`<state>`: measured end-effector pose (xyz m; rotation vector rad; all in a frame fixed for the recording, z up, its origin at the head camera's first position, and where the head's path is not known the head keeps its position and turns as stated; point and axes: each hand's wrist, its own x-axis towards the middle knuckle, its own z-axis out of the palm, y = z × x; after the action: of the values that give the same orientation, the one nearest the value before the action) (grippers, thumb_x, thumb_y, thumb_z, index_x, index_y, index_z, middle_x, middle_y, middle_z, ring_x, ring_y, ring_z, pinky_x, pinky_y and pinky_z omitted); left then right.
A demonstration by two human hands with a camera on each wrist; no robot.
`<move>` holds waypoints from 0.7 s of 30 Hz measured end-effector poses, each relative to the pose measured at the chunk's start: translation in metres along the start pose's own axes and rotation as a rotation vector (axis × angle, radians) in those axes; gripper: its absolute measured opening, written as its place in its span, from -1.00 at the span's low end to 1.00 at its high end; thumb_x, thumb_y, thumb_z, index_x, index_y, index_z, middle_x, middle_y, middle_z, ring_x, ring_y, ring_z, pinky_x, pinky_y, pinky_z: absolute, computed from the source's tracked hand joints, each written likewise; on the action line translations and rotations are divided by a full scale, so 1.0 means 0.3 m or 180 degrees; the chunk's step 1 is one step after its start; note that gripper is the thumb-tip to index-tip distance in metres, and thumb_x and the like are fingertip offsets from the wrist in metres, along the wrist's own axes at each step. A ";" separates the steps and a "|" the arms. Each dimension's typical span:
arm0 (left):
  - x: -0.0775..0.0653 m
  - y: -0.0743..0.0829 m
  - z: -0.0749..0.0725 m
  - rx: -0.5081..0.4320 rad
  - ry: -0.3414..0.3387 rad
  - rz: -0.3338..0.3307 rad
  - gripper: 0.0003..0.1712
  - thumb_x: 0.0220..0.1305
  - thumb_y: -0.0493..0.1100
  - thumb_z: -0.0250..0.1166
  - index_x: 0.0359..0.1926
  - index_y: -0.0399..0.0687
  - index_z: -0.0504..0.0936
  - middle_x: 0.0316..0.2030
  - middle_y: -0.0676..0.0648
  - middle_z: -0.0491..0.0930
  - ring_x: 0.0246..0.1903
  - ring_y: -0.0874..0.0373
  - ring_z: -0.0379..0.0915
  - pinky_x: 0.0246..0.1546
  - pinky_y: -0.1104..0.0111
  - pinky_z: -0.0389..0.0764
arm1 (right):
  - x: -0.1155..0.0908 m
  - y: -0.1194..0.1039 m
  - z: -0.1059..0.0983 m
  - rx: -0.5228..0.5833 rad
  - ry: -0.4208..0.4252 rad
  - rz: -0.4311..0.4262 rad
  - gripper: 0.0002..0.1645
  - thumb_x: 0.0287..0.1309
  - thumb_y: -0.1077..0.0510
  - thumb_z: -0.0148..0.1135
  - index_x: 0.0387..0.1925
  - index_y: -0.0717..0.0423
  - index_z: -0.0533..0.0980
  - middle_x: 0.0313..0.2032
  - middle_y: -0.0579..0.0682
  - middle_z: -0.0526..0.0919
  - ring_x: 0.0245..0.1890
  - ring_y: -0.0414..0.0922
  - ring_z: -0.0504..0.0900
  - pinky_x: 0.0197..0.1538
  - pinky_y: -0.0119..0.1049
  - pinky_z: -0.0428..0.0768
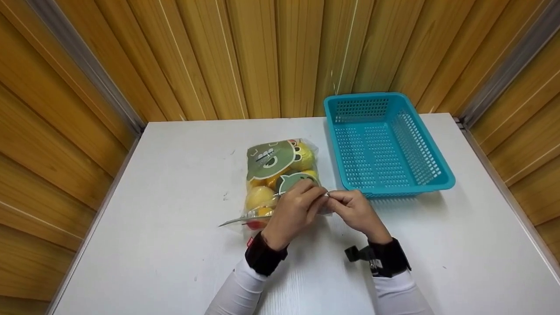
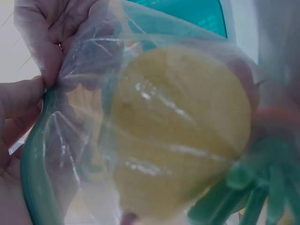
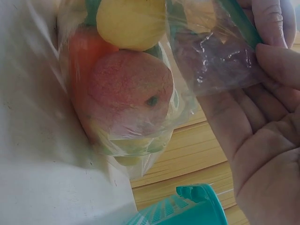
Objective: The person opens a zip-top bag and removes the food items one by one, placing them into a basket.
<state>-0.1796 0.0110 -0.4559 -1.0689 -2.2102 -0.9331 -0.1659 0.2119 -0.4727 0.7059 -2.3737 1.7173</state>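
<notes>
A clear zip bag (image 1: pixel 270 162) with green cartoon prints lies on the white table, filled with several fruits. My left hand (image 1: pixel 294 214) pinches the bag's near edge. Close beside it, my right hand (image 1: pixel 356 213) pinches the right end of that edge between thumb and finger. The green zip strip (image 2: pixel 32 176) runs from the fingers in the left wrist view, next to a yellow pear-shaped fruit (image 2: pixel 180 122) inside the bag. In the right wrist view, a pinkish-red round fruit (image 3: pixel 129 89) sits below a yellow one (image 3: pixel 132 23), beside something orange (image 3: pixel 80 61).
A turquoise perforated basket (image 1: pixel 398 191) stands at the right back of the white table (image 1: pixel 175 197), close to the bag and right hand. Wood-patterned walls (image 1: pixel 253 57) enclose the table at the back and both sides.
</notes>
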 end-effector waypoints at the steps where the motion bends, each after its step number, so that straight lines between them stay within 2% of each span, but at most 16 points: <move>1: -0.003 0.002 0.000 -0.0003 -0.0008 -0.0005 -0.91 0.49 -0.24 0.44 -0.11 -0.18 0.82 -0.24 -0.08 0.68 -0.17 0.07 0.68 -0.11 0.35 0.77 | -0.003 0.000 0.001 0.0005 -0.0008 0.0008 -0.82 0.42 0.50 0.22 -0.26 0.48 0.73 -0.40 0.11 0.77 -0.36 -0.45 0.58 -0.28 -0.52 0.59; 8: -0.004 0.006 -0.009 -0.0034 0.0027 -0.0012 -0.94 0.48 -0.29 0.42 -0.14 -0.20 0.82 -0.25 -0.10 0.68 -0.17 0.06 0.69 -0.10 0.34 0.78 | 0.000 -0.005 0.010 0.0080 -0.0011 0.0009 -0.81 0.43 0.50 0.21 -0.17 0.54 0.73 -0.31 0.20 0.83 -0.30 -0.47 0.64 -0.23 -0.54 0.63; 16: 0.001 0.007 -0.019 0.0008 0.0002 0.0024 -0.95 0.49 -0.28 0.42 -0.16 -0.18 0.79 -0.26 -0.08 0.68 -0.18 0.07 0.69 -0.08 0.34 0.77 | 0.000 -0.013 0.022 0.0080 0.0125 -0.0021 -0.80 0.43 0.51 0.21 -0.12 0.57 0.73 -0.28 0.24 0.85 -0.28 -0.46 0.68 -0.21 -0.54 0.66; 21: -0.002 0.004 -0.025 -0.0026 -0.0014 0.0007 -0.95 0.49 -0.30 0.41 -0.18 -0.20 0.78 -0.27 -0.10 0.67 -0.19 0.04 0.68 -0.09 0.31 0.77 | -0.001 -0.012 0.029 0.0016 0.0169 0.0001 -0.80 0.43 0.50 0.22 -0.17 0.53 0.75 -0.32 0.06 0.85 -0.32 -0.45 0.65 -0.24 -0.54 0.64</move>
<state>-0.1772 0.0056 -0.4511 -1.0780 -2.2100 -0.9404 -0.1625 0.2031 -0.4727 0.6523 -2.3352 1.7208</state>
